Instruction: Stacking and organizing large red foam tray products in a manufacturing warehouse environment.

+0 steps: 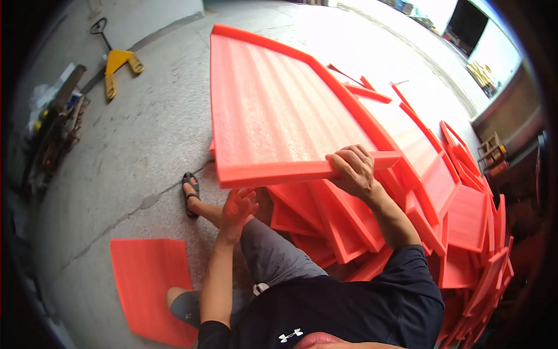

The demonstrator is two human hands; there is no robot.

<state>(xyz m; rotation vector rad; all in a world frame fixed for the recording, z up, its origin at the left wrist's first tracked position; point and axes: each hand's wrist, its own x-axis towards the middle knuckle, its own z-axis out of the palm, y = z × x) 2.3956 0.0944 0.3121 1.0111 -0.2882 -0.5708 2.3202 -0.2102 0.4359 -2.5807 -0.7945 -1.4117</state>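
A large red foam panel (279, 110) with raised edges is held up in front of me, slanting away. My right hand (353, 168) is closed over its near edge, toward the right end, fingers over the top. Just below the panel's near left corner is my left hand (238, 212), its fingers apart and nothing visible in it. Whether the left fingertips touch the panel's underside I cannot tell. Behind and under the panel, to the right, lies a heap of similar red foam panels (468, 218), stacked at uneven angles.
A flat red foam sheet (148, 285) lies on the concrete floor (145, 163) by my left knee. A yellow pallet jack (119, 61) stands at the far left. Stacked scrap (64, 116) lines the left wall. A small wooden frame (492, 150) is at the far right.
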